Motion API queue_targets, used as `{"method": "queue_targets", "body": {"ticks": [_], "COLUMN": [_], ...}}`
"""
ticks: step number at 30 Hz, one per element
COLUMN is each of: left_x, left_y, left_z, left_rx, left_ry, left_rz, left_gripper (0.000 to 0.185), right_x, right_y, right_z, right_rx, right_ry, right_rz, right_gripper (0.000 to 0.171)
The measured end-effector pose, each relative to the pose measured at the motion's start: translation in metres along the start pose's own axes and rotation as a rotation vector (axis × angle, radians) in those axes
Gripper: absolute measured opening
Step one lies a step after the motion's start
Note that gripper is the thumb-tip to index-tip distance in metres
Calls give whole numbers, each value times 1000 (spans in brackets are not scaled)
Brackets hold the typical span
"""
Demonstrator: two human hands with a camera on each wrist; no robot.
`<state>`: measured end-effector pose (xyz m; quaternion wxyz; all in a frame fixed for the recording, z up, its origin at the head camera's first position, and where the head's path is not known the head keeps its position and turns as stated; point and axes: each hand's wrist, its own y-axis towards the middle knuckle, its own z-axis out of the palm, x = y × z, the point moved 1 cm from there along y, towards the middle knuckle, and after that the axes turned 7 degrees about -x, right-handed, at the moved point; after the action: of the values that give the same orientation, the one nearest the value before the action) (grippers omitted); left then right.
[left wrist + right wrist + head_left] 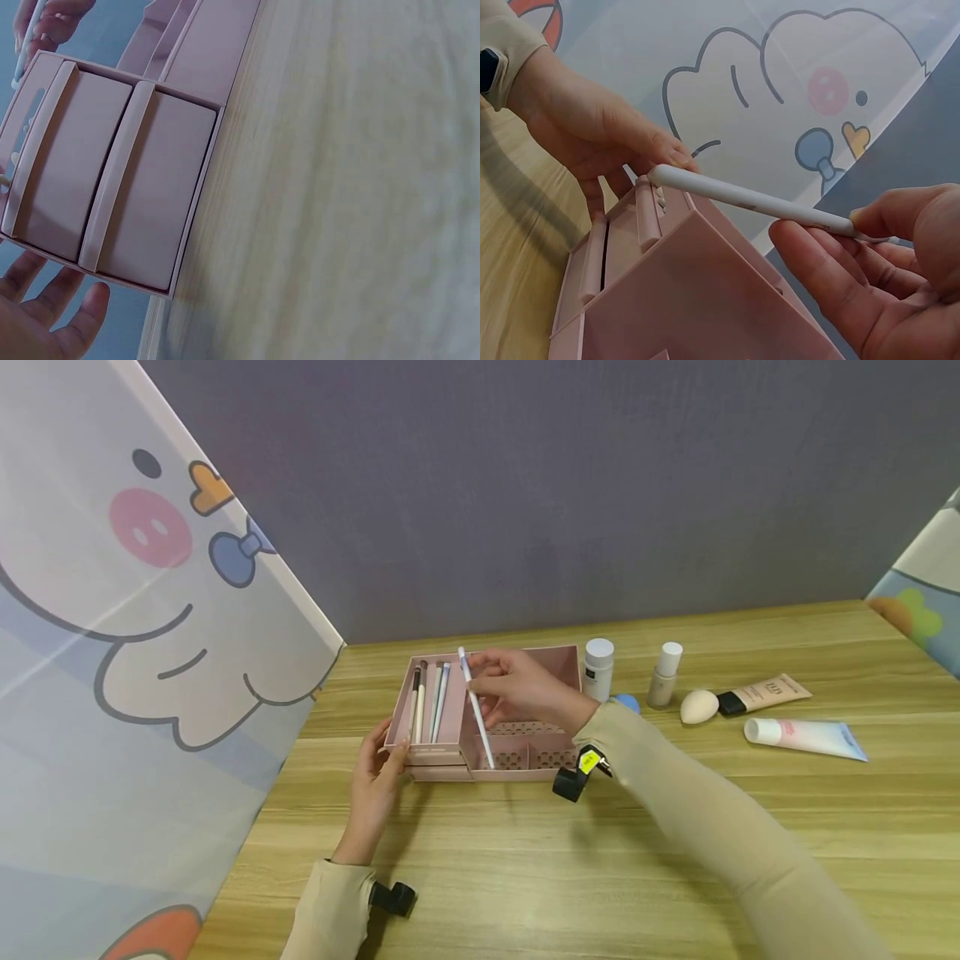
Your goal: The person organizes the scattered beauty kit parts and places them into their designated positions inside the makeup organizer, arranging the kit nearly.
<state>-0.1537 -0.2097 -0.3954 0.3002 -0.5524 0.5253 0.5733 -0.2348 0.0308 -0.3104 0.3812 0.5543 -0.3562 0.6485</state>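
A pink desk organizer (461, 727) with two front drawers (150, 180) stands on the wooden table. My left hand (375, 777) holds its front left corner, thumb at the top edge and fingers along the side wall. Several makeup brushes (429, 702) lie side by side in its top left tray. My right hand (513, 689) pinches a slim white makeup brush (477, 714) between thumb and fingers. That brush slants over the organizer just right of the tray, its rounded handle end (679, 178) pointing toward the left hand in the right wrist view.
Right of the organizer stand a white-capped jar (598, 668) and a small bottle (664, 677), with a blue round item (627, 702) partly behind the right sleeve. Farther right lie an egg-shaped sponge (699, 707), a beige tube (768, 693) and a white-blue tube (810, 737). A grey wall rises behind.
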Motion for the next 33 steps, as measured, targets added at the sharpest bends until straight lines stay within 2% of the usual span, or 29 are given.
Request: {"method": "queue_targets", "body": {"ticks": [5, 11, 18, 28, 33], "left_x": [0, 1, 0, 0, -1], "left_y": [0, 0, 0, 0, 0], "left_z": [1, 1, 1, 2, 2], "left_rx": [-7, -8, -15, -10, -10], "left_ry": [-4, 0, -7, -21, -34], "left_rz": [15, 3, 5, -6, -7], "left_gripper": [45, 45, 46, 46, 45], "right_x": [-3, -6, -11, -16, -16], "right_y": [7, 15, 25, 37, 42], "right_z": [4, 10, 12, 12, 14], "right_rx": [-42, -94, -158, -248, -281], "right_ry": [-7, 4, 53, 143, 160], "right_rz": [10, 35, 64, 38, 29], "right_gripper": [44, 43, 41, 44, 38]}}
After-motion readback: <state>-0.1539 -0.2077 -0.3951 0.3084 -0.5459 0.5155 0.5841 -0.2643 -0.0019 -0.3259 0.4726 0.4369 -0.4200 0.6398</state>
